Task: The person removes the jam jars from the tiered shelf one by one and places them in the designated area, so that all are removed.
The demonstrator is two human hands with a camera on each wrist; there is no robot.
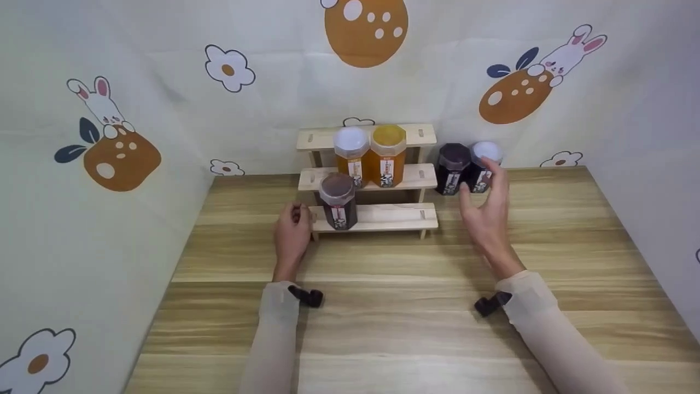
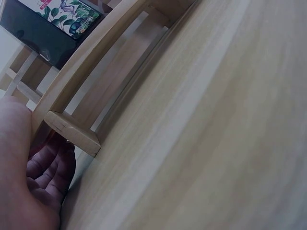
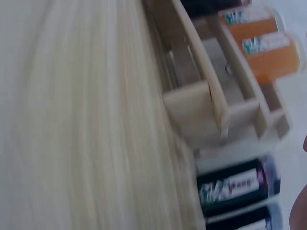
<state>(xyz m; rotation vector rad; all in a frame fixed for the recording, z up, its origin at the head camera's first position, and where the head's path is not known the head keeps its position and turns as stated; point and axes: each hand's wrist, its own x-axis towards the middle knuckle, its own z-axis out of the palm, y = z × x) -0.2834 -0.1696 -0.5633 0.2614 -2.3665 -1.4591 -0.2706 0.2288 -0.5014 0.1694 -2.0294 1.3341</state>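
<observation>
In the head view a three-step wooden shelf rack stands against the back. At the left end of its lowest step is my left hand, fingers curled in by the end leg, seen closer in the left wrist view. A dark jar sits on that step near this hand. To the right of the rack stand a dark-lidded jar and a white-lidded dark jar, side by side. My right hand reaches over them, thumb and fingers spread, overlapping the white-lidded jar in the head view.
Two amber jars, one with a white lid and one with a yellow lid, stand on the middle step. A patterned cloth hangs behind and along the sides. The wood-grain tabletop extends in front.
</observation>
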